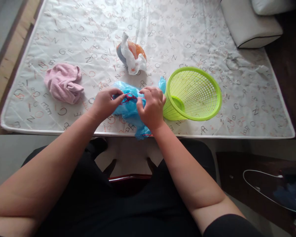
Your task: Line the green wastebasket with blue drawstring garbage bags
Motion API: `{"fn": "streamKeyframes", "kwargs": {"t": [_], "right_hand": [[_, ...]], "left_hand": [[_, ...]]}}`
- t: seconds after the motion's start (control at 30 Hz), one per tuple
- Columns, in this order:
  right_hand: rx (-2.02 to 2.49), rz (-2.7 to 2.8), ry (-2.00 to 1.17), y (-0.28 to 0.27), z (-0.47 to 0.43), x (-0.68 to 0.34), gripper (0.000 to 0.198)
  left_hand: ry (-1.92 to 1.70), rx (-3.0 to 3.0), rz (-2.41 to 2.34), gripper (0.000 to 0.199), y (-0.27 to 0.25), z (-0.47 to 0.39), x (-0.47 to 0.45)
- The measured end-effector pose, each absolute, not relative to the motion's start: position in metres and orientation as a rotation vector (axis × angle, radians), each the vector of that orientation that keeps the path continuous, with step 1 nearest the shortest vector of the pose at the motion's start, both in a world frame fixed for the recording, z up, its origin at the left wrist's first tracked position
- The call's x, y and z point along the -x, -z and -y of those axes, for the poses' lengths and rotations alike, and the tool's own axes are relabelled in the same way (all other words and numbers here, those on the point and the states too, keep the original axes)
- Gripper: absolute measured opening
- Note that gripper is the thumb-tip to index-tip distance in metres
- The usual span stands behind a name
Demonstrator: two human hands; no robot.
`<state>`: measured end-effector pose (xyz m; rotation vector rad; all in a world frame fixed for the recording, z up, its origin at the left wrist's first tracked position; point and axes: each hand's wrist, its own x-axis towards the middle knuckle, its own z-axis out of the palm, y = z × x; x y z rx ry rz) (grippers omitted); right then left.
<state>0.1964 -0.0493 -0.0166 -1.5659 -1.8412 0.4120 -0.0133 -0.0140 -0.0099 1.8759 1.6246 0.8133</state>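
Note:
A crumpled blue plastic bag (128,112) with a thin red drawstring (130,97) lies at the mattress's front edge, between my hands. My left hand (106,102) is closed, thumb and forefinger pinching the gathered red drawstring. On the other side, my right hand (151,107) has its fingers curled onto the bunched bag, where the string meets it; its fingertips are partly hidden. A light green mesh basket (169,110), tilted with its mouth to the right, stands just right of my right hand. Some blue plastic shows between basket and hand.
Behind the blue bag sits a crumpled white and orange plastic bag (135,57). To the left is a bunched pink cloth (62,83). All rest on a letter-printed mattress (93,29). A white cushion (251,26) is at the far right; a white cable (251,184) lies below, right.

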Motion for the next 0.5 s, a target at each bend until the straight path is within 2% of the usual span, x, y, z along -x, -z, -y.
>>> {"fn": "streamKeyframes", "kwargs": {"t": [0.2, 0.4, 0.5], "right_hand": [[1.495, 1.910, -0.641, 0.022, 0.044, -0.194, 0.010], [1.559, 1.799, -0.849, 0.029, 0.025, -0.214, 0.023], [1.627, 1.802, -0.851, 0.027, 0.025, -0.214, 0.024]], "left_hand": [[-0.769, -1.982, -1.419, 0.013, 0.007, 0.017, 0.008], [-0.803, -2.011, -1.593, 0.008, 0.008, 0.009, 0.024], [-0.915, -1.971, -1.667, 0.011, 0.014, 0.007, 0.028]]}}
